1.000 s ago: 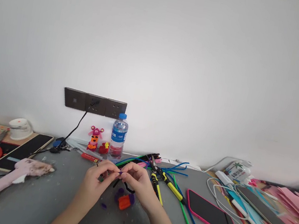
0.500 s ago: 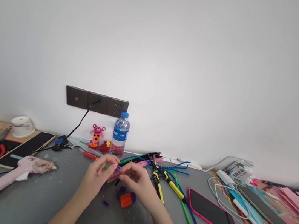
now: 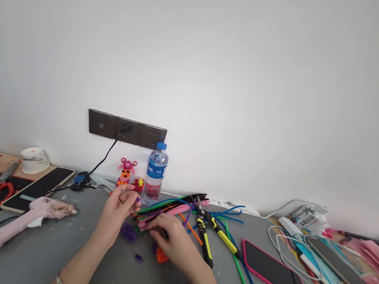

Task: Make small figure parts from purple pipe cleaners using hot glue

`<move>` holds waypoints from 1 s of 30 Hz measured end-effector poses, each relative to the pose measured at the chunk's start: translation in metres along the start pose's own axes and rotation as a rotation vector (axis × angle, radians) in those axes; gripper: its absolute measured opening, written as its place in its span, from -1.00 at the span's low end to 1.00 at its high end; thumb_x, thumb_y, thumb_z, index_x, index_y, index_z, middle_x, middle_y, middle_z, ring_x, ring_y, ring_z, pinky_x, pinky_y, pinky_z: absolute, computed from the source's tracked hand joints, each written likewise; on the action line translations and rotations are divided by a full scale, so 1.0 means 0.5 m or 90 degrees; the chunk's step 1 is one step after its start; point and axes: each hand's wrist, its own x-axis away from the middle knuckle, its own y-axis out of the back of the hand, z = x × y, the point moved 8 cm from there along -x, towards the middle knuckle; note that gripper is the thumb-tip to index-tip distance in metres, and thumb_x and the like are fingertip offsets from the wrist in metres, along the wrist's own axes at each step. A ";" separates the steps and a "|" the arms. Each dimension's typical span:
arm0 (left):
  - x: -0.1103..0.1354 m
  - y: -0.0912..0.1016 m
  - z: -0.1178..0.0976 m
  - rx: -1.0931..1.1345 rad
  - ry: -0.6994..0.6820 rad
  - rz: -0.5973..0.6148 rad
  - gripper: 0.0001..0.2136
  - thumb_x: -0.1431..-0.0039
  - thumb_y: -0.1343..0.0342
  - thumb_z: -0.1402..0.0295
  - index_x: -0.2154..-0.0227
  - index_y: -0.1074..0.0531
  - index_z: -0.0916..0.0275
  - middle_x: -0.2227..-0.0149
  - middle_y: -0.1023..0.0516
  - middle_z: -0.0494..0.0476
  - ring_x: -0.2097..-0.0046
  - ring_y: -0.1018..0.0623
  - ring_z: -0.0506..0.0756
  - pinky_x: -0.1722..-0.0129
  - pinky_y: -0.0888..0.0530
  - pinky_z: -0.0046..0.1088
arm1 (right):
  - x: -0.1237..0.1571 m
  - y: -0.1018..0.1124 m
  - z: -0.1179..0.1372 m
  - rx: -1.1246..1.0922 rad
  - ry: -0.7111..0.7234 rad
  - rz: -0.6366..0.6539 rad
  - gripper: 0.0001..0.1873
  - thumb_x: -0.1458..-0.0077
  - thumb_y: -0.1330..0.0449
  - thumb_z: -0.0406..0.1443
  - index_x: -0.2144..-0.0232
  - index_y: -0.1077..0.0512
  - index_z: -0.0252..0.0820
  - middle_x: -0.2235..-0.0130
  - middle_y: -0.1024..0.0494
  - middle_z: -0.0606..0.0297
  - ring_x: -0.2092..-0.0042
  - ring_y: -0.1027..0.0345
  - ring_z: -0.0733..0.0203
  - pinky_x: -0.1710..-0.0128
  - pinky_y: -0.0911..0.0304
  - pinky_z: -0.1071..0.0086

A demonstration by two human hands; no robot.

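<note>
My left hand is raised a little over the grey table, fingers pinched on a small purple piece. My right hand lies low on the table, fingers curled down by the near ends of a bundle of coloured pipe cleaners; whether it grips one is hidden. A purple fuzzy coil rests between the hands. An orange fuzzy piece peeks from under my right hand. A tiny purple scrap lies just in front.
Yellow-handled pliers lie right of the bundle, with a pink-cased phone and cables beyond. A water bottle and small pipe-cleaner figures stand by the wall. A pink glue gun, a phone and scissors lie left.
My hands have come apart. The left rose and drew left with the purple piece, and the right dropped to the table at the pipe-cleaner bundle. The view has shifted slightly.
</note>
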 end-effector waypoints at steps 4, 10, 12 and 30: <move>-0.007 0.012 -0.005 0.000 -0.006 -0.019 -0.63 0.10 -0.36 0.26 0.26 -0.37 0.24 0.48 -0.54 -0.05 0.43 -0.57 0.01 0.35 -0.55 -0.45 | -0.003 0.047 -0.030 -0.004 -0.046 -0.099 -0.81 -0.17 -0.06 -0.42 0.34 -0.47 -0.15 0.33 -0.54 0.25 0.29 -0.39 0.17 0.28 -0.26 0.36; -0.008 -0.004 0.006 -0.073 0.001 0.038 -0.71 0.12 -0.37 0.29 0.37 -0.44 0.28 0.39 -0.56 0.04 0.32 -0.61 0.07 0.25 -0.56 -0.43 | 0.003 0.064 -0.048 0.001 -0.046 -0.171 -0.69 -0.14 -0.07 -0.42 0.05 -0.37 -0.12 0.12 -0.51 0.17 0.14 -0.38 0.11 0.12 -0.29 0.25; -0.008 -0.008 0.011 -0.095 -0.007 0.047 -0.73 0.12 -0.36 0.28 0.39 -0.45 0.28 0.40 -0.55 0.03 0.33 -0.60 0.06 0.26 -0.56 -0.43 | 0.001 0.044 -0.039 0.023 -0.015 -0.117 -0.69 -0.14 -0.07 -0.46 0.09 -0.41 -0.10 0.10 -0.51 0.18 0.07 -0.36 0.08 0.04 -0.26 0.21; -0.015 -0.028 0.030 -0.241 -0.086 0.122 -0.76 0.03 -0.26 0.23 0.34 -0.42 0.25 0.40 -0.51 0.06 0.33 -0.55 0.08 0.31 -0.50 -0.43 | -0.003 0.003 -0.056 0.043 -0.036 -0.045 -0.64 0.15 -0.01 -0.66 0.41 -0.30 -0.13 0.30 -0.32 0.35 0.31 -0.29 0.24 0.31 -0.20 0.43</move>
